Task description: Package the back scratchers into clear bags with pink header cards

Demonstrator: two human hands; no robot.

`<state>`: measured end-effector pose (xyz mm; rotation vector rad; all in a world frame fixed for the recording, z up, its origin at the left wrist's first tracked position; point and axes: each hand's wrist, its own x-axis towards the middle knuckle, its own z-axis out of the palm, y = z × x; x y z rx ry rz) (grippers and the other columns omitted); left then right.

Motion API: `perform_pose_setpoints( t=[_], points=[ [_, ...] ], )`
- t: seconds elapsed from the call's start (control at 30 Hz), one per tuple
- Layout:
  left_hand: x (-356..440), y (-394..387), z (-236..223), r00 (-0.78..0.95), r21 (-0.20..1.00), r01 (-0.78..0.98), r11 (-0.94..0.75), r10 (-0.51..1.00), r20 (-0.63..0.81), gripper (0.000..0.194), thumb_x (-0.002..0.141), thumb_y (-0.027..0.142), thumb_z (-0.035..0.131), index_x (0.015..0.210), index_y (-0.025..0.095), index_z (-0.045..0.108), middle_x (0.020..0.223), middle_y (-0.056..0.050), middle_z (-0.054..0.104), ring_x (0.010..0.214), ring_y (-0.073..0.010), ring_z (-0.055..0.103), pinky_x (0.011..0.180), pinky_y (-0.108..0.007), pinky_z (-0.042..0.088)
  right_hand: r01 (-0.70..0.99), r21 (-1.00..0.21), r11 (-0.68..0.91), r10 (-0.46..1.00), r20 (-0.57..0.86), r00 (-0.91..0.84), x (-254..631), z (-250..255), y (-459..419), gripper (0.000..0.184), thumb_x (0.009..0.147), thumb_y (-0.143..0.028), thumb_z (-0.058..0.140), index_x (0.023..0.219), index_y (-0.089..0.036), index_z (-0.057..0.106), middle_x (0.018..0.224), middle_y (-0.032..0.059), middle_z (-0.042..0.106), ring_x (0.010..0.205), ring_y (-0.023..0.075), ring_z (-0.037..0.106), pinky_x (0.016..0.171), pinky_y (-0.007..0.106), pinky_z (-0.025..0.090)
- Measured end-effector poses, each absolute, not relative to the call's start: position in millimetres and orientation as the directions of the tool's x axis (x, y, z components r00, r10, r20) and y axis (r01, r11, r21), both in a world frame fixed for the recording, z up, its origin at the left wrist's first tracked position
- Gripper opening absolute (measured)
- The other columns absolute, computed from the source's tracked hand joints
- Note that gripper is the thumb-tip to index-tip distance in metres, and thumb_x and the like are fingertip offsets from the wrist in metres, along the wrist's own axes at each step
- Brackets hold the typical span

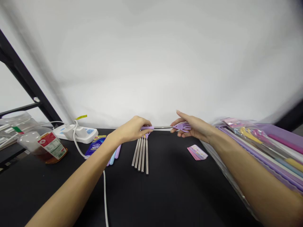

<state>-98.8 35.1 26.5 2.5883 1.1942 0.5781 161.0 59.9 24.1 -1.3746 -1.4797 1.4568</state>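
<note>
My left hand (134,127) is closed around the purple handle of a back scratcher (162,127), held level above the black table. Its steel rod runs right to a purple claw-shaped head. My right hand (187,124) is at that head, thumb raised and fingers apart; the head lies in front of the palm and fingers, not gripped. Below my left hand, several steel rods (142,154) lie side by side on the table, with purple and yellow heads partly hidden at their far ends. Purple and blue handles (115,156) lie beside my left forearm.
Small pink cards (197,152) lie right of centre. A purple box (279,132) with plastic-wrapped back scratchers stands at the right. On the left are a tilted jar (50,146), a white power strip (86,134), a blue packet (95,144) and a white cable (105,195). A pale wall (161,63) rises behind.
</note>
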Motion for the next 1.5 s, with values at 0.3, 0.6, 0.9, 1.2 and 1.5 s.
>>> perform_pose_setpoints(
  t=[0.3, 0.6, 0.9, 1.2, 1.5],
  points=[
    [-92.5, 27.3, 31.4, 0.655, 0.315, 0.618, -0.720, 0.694, 0.301, 0.033, 0.094, 0.024, 0.045, 0.065, 0.016, 0.058, 0.057, 0.002, 0.055, 0.053, -0.0093, 0.044, 0.057, -0.025, 0.033, 0.609, -0.710, 0.353, 0.935, 0.246, -0.254, 151.0, 16.5, 54.1, 0.046, 0.081, -0.059, 0.061, 0.065, -0.016, 0.071, 0.052, -0.0010, 0.050, 0.053, 0.0111, 0.043, 0.054, 0.025, 0.033],
    [-87.2, 27.5, 30.6, 0.599, 0.697, 0.507, -0.507, 0.789, 0.137, 0.034, 0.092, 0.041, 0.048, 0.078, 0.015, 0.065, 0.063, -0.001, 0.057, 0.053, -0.0091, 0.043, 0.051, -0.024, 0.032, 0.505, -0.534, 0.678, 0.714, 0.641, -0.282, 140.4, 15.9, 38.6, 0.037, 0.087, -0.043, 0.059, 0.062, -0.016, 0.065, 0.055, -0.0007, 0.052, 0.053, 0.0103, 0.040, 0.052, 0.026, 0.029],
    [-78.8, 23.3, 26.9, 0.631, 0.813, 0.436, -0.386, 0.775, 0.030, 0.037, 0.094, 0.048, 0.046, 0.098, 0.016, 0.064, 0.054, 0.004, 0.050, 0.042, -0.0055, 0.033, 0.041, -0.020, 0.027, 0.485, -0.494, 0.721, 0.690, 0.569, -0.446, 144.6, 26.1, 37.5, 0.037, 0.088, -0.042, 0.057, 0.066, -0.015, 0.069, 0.057, 0.0008, 0.059, 0.054, 0.0108, 0.047, 0.052, 0.025, 0.033],
    [-75.5, 26.6, 22.3, 0.656, 0.556, 0.535, -0.637, 0.727, 0.203, 0.019, 0.091, 0.027, 0.054, 0.101, 0.015, 0.066, 0.076, -0.004, 0.069, 0.064, -0.0125, 0.064, 0.064, -0.025, 0.050, 0.592, -0.395, 0.702, 0.694, 0.191, -0.695, 151.8, 40.8, 31.9, 0.029, 0.084, -0.023, 0.058, 0.106, -0.026, 0.076, 0.104, 0.0022, 0.076, 0.090, 0.0205, 0.067, 0.077, 0.027, 0.045],
    [-110.0, 33.5, 32.2, 0.629, 0.475, 0.621, -0.623, 0.758, 0.171, 0.011, 0.089, 0.026, 0.057, 0.092, 0.016, 0.062, 0.091, -0.005, 0.071, 0.084, -0.0160, 0.065, 0.074, -0.027, 0.049, 0.682, -0.427, 0.593, 0.759, 0.013, -0.651, 160.6, 34.9, 41.4, 0.039, 0.093, -0.045, 0.042, 0.079, -0.018, 0.067, 0.071, 0.0024, 0.064, 0.061, 0.0141, 0.051, 0.058, 0.027, 0.036]
  ],
)
